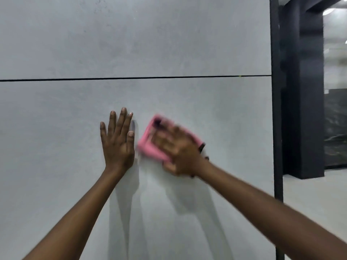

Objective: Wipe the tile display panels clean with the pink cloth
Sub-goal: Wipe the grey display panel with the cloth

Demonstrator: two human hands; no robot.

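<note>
From the head camera, two grey tile panels fill the wall, an upper panel [131,36] and a lower panel [56,147], parted by one thin dark horizontal joint [131,78]. No writing or brand shows on either. Two hands work on the lower panel. The left hand [117,139] lies flat against it with fingers straight and spread, holding nothing. Just to its right, the right hand [176,152], blurred, presses one pink cloth [148,145] against the same panel with fingers laid over it; how far they curl cannot be told. One black vertical frame strip [276,91] edges the panels on the right. Beyond it stands one dark pillar [302,109] on a pale floor [319,194].
</note>
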